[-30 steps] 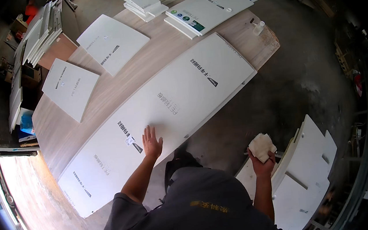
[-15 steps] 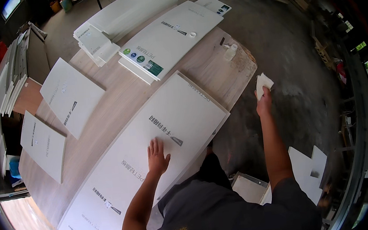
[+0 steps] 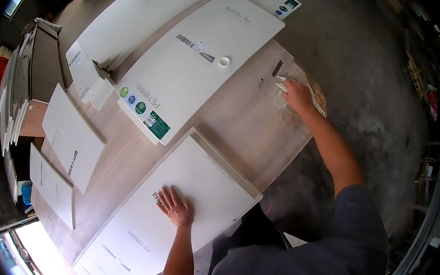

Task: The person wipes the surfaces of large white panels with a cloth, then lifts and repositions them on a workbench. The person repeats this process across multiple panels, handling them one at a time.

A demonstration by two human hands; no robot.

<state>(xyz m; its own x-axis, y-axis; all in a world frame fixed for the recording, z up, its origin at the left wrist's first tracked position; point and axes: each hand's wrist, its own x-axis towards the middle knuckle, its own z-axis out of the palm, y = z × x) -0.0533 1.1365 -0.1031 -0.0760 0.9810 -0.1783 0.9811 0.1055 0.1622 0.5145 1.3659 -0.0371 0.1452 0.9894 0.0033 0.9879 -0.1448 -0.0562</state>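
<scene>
My left hand [image 3: 176, 208] lies flat with fingers spread on a long white panel [image 3: 148, 218], which rests on the wooden table in front of me. At the table's far right corner, my right hand [image 3: 297, 96] is closed on a white cloth [image 3: 282, 85], mostly hidden by the fingers. Those fingers are at a small clear bottle [image 3: 280, 100]; whether they also grip it, I cannot tell. Beside them lies a short dark strip [image 3: 277, 68]. A roll of white tape [image 3: 224, 62] sits on another printed white panel [image 3: 191, 60] farther back.
Two smaller white panels [image 3: 74, 135] [image 3: 49, 183] lie along the left side of the wooden table [image 3: 253, 150]. Tall white sheets [image 3: 134, 18] stand at the back. More boards [image 3: 15, 99] lean at the far left. The table's right corner has a rough, chipped edge [image 3: 317, 93].
My right hand has moved from beyond the table's edge to the bottle at the corner. My left hand stays flat on the long panel. The whole view has shifted.
</scene>
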